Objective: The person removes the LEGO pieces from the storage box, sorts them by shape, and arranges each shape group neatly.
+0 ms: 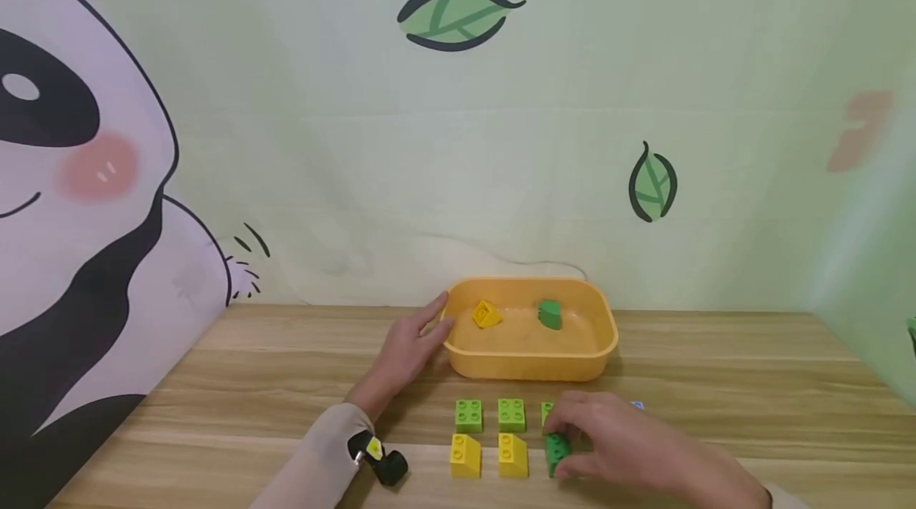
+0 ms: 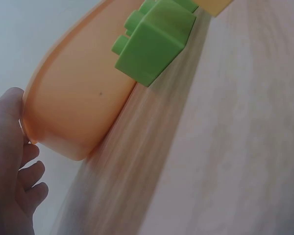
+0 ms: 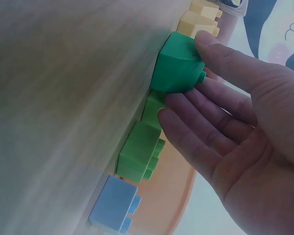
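Note:
My right hand (image 1: 619, 437) pinches a dark green sloped brick (image 3: 178, 63) between thumb and fingers, at the right end of a front row. Left of it in that row are two yellow sloped bricks (image 1: 465, 457). Behind them runs a row of light green square bricks (image 1: 511, 415), one partly covered by my right hand. A blue brick (image 3: 115, 203) ends this row, mostly hidden in the head view. My left hand (image 1: 404, 346) rests against the left end of the orange tub (image 1: 529, 367), thumb at its rim, fingers loosely bent.
Inside the tub lie a yellow brick (image 1: 486, 315) and a green brick (image 1: 549, 314). The tub stands on the wooden table (image 1: 716, 366), near the wall cloth (image 1: 343, 143) printed with a panda and leaves. A wrist camera (image 1: 379, 459) sits on the left sleeve.

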A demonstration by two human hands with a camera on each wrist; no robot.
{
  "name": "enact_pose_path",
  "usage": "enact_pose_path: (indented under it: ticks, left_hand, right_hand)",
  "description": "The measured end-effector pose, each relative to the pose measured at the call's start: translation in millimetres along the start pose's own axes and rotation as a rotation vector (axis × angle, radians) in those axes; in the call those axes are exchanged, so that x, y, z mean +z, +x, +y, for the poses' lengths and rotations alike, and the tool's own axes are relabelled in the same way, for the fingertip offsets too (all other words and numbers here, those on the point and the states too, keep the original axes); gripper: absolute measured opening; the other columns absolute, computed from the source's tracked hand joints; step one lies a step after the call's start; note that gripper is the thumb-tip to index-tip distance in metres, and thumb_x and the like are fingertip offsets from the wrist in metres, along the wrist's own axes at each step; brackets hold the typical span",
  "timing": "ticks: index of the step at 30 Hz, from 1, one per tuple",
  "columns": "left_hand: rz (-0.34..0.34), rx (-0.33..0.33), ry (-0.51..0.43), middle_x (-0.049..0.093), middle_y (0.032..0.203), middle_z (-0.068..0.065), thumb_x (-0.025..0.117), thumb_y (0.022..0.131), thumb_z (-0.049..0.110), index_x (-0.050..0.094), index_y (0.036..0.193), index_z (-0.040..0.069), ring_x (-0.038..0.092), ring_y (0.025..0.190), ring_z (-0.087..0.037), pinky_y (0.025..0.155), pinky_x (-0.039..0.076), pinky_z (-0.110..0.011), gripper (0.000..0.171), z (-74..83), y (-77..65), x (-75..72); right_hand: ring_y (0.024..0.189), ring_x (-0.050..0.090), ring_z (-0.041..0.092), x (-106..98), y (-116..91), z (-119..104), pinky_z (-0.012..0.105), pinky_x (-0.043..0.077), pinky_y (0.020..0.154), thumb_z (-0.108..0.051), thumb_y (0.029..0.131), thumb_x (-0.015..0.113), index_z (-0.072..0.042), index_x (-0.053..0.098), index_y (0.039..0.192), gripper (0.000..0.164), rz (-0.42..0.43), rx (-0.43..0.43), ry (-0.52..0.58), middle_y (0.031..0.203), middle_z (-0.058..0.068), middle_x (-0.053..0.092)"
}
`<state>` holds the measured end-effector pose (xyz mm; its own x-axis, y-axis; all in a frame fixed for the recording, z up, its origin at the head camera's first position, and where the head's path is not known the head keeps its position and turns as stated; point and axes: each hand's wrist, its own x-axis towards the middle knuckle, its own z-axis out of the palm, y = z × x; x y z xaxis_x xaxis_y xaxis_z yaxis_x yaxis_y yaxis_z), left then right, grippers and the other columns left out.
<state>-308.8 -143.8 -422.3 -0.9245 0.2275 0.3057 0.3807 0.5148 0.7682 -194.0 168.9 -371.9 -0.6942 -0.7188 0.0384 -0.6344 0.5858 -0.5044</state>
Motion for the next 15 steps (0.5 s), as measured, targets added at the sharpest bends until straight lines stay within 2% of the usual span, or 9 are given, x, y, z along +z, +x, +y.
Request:
enact_pose_path:
  ticks: [6, 15]
  left_hand:
    - [-0.001, -0.002, 0.003, 0.039, 0.167, -0.005, 0.057, 0.112, 0.031, 0.043, 0.162, 0.010, 0.039, 0.153, -0.030, 0.125, 0.031, -0.051, 0.057, 0.3, -0.3, -0.4]
    - [0.000, -0.012, 0.016, 0.039, 0.167, -0.004, 0.057, 0.111, 0.033, 0.042, 0.163, 0.011, 0.038, 0.153, -0.029, 0.125, 0.031, -0.050, 0.058, -0.4, 0.6, -0.1]
  right_hand:
    - [0.089, 0.059, 0.000, -1.9, -0.8, 2.2, 0.026, 0.060, 0.082, -0.037, 0.086, 0.090, -0.017, 0.075, 0.114, 0.038, 0.002, 0.006, 0.006, 0.106, -0.019, 0.066]
    - [0.091, 0.060, -0.001, -5.8, -1.2, 4.7, 0.026, 0.060, 0.084, -0.029, 0.087, 0.090, -0.019, 0.076, 0.112, 0.030, -0.017, 0.005, -0.016, 0.106, -0.018, 0.068]
